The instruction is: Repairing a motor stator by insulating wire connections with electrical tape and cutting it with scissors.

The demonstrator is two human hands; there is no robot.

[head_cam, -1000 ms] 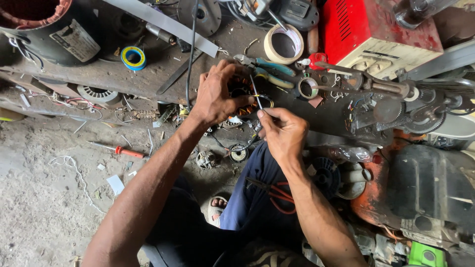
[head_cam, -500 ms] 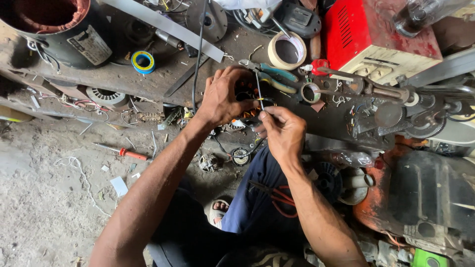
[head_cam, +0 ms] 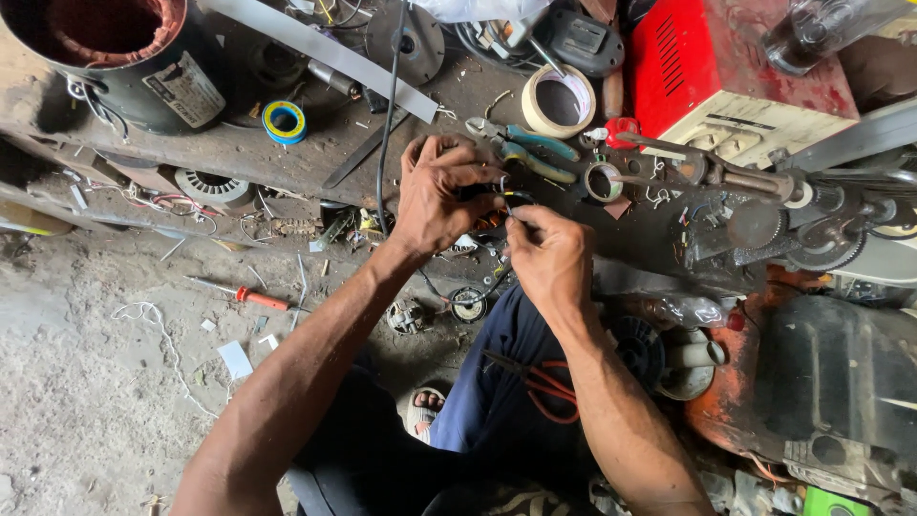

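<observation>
Tape roll, blue-yellow tape, teal-handled pliers, red screwdriver, red box on cluttered bench.

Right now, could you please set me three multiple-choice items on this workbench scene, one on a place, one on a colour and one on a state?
1. Where does the red-handled screwdriver lie?
A. on the concrete floor below the bench
B. on top of the red machine
C. inside the roll of masking tape

2. What colours is the small roll of tape near the motor stator?
A. black and white
B. blue and yellow
C. plain green

3. How do the left hand and right hand stand?
A. both flat on the floor
B. one holds the pliers, one hangs free
C. close together at the bench edge, fingers pinched on a small part with thin wire

Answers: 1 A, it lies on the grey floor left of the arm. 2 B, a blue ring with a yellow band. 3 C, the fingertips meet over the part; the pliers lie untouched.
</observation>
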